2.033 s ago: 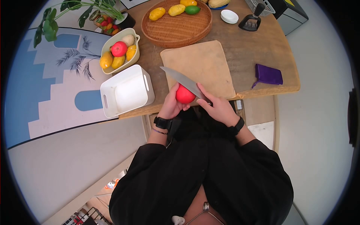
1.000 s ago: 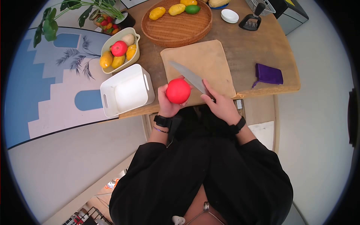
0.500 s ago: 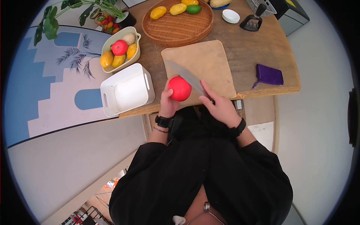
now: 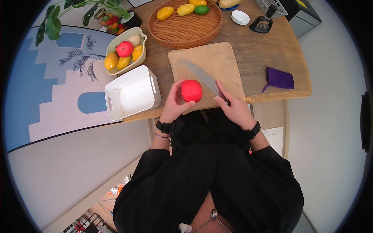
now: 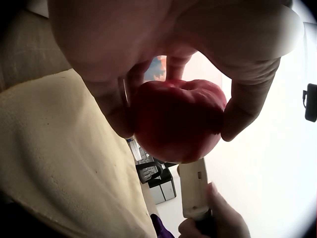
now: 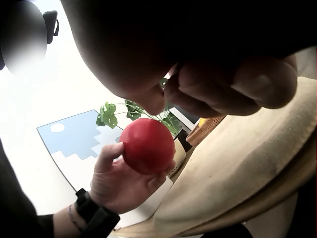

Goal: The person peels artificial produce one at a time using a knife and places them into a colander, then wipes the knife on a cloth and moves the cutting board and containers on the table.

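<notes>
My left hand (image 4: pixel 173 104) holds a red apple (image 4: pixel 192 91) over the near left part of the cutting board (image 4: pixel 222 62), thumb on the near side and fingers at the far side. In the left wrist view the apple (image 5: pixel 179 121) shows its dimpled end towards the palm. My right hand (image 4: pixel 239 113) grips a kitchen knife (image 4: pixel 203 76) by its dark handle, forefinger along the blade. The blade slants to the far left over the board, just beyond the apple. In the right wrist view the curled fingers (image 6: pixel 213 87) hide the knife.
Left of the board stands a white bin (image 4: pixel 134 97); behind it, a cream bowl (image 4: pixel 144 50) of fruit. A wicker tray (image 4: pixel 186 33) with several fruits lies at the back. To the right are a purple pouch (image 4: pixel 279 78), a black-handled tool (image 4: pixel 262 25) and a white dish (image 4: pixel 240 17).
My left hand has turned the apple, shifted it slightly right and moved its thumb to the near side. The right hand and knife have drifted slightly right.
</notes>
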Demonstrator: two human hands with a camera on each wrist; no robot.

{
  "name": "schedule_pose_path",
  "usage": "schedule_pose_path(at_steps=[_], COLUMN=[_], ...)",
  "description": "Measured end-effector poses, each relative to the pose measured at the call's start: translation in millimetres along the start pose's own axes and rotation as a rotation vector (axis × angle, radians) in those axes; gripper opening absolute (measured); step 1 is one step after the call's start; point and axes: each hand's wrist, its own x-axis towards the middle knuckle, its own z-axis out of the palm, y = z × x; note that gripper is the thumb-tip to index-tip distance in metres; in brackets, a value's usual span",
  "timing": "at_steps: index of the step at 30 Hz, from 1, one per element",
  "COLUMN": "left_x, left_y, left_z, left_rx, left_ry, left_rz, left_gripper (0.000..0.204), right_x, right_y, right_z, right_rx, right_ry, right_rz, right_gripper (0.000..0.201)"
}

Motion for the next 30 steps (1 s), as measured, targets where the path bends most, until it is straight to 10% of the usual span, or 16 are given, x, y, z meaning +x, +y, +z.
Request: schedule_pose_path(at_steps=[10,14,22,30], left_x=[4,5,8,15], left_y=[6,5,-7,7], left_z=[6,6,-4,40], left_rx=[0.063,-0.297,-0.734,-0.653], left_ry=[-0.016,0.050,-0.123,0.254], left_rz=[0.023,-0.037,-0.058,-0.051], left_gripper=[0.087,0.074,0.063,0.068], right_x=[4,-6,5,2], right_y=[5,-8,5,-7], right_z=[6,2,15,31], right_rx=[0.108,0.191,0.154,0.021], right_ry=[0.048,0.029,0.150,0.114], right_rz=[-0.043,-0.269,-0.154,-0.321], right_gripper=[0.061,0.061,0.065,0.066])
